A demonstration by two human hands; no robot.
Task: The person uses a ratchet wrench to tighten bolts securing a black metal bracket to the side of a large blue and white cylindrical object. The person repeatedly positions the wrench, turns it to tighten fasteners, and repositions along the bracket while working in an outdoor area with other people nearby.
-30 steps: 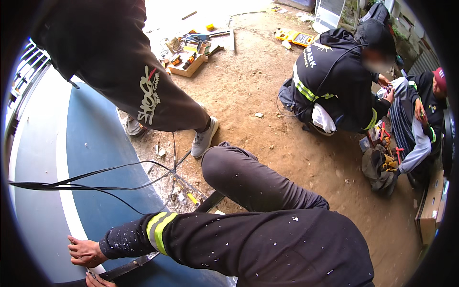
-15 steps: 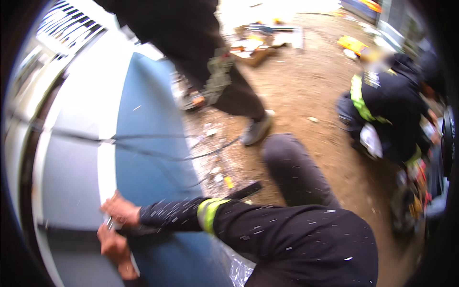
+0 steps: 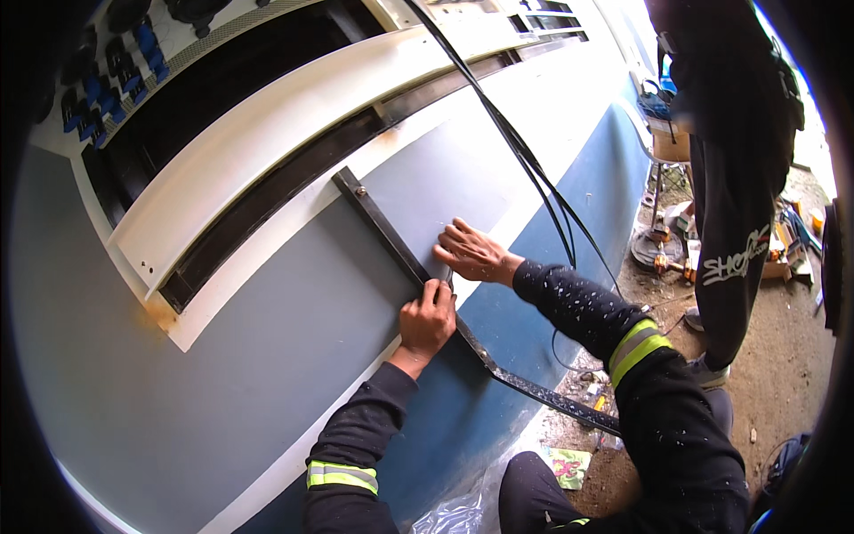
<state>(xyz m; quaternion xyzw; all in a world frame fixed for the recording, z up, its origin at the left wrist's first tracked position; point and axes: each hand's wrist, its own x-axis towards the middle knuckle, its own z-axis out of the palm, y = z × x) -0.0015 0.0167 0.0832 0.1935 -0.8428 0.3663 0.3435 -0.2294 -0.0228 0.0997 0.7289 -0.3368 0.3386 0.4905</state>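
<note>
A black metal bar [image 3: 389, 237] slants across the grey, white and blue wall [image 3: 267, 383], bends low down and runs toward my right forearm. A bolt head [image 3: 360, 190] shows near its upper end. My left hand [image 3: 428, 322] is closed at the bar's middle, thumb and fingers pinched together at its edge. Just above and to the right, my right hand [image 3: 476, 254] has its fingers curled in beside the same spot. Whatever small thing is between the two hands is mostly hidden by the fingers.
Black cables [image 3: 507, 129] hang down across the wall on the right. A person in dark clothes [image 3: 743, 178] stands at the right, by scattered tools and debris [image 3: 663, 249]. A long white ledge [image 3: 267, 116] borders a dark opening above. Clear plastic sheeting [image 3: 454, 512] lies below.
The view has swung left to face the wall, so my hands now appear near the middle. The standing person shifts to the right, and the crouching person has gone from view.
</note>
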